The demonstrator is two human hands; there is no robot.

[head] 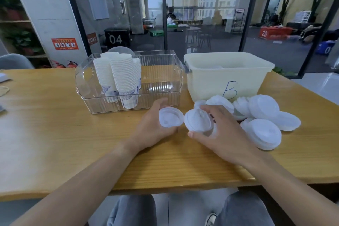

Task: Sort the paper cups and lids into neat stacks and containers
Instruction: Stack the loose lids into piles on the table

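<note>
On the wooden table [55, 134], which has a warm yellow grain and a slightly wavy near edge, there's a pretty simple setup from the head cam. Left hand [152, 126] has its fingers curled round a single lid [170, 117], a thin translucent white plastic disc with a raised rim, tilted up toward the camera. Right hand [220, 130] grips a second domed lid [197, 121], thumb underneath at about 7 o'clock and fingers wrapped over the top. The 2 held lids are nearly touching edge to edge, just above the tabletop.

At about 3 o'clock from the right hand sits the loose pile of lids [262, 115], all the same milky plastic, round and shallow, overlapping each other at odd angles. Can't get an exact count since they're piled up.

At 12 o'clock from the pile, touching its far side, is the cream plastic tub [227, 80], rectangular with rounded corners, matte, with a blue "B" scrawled on the front wall. Something pale sits inside but I can't tell what.

At 11 o'clock from the left hand is the clear ribbed bin [161, 82], glossy acrylic with vertical fluting. Inside its left half stand the stacked paper cups [119, 77], several tall nested columns, white with a blue pattern showing on the bottom cups.
</note>
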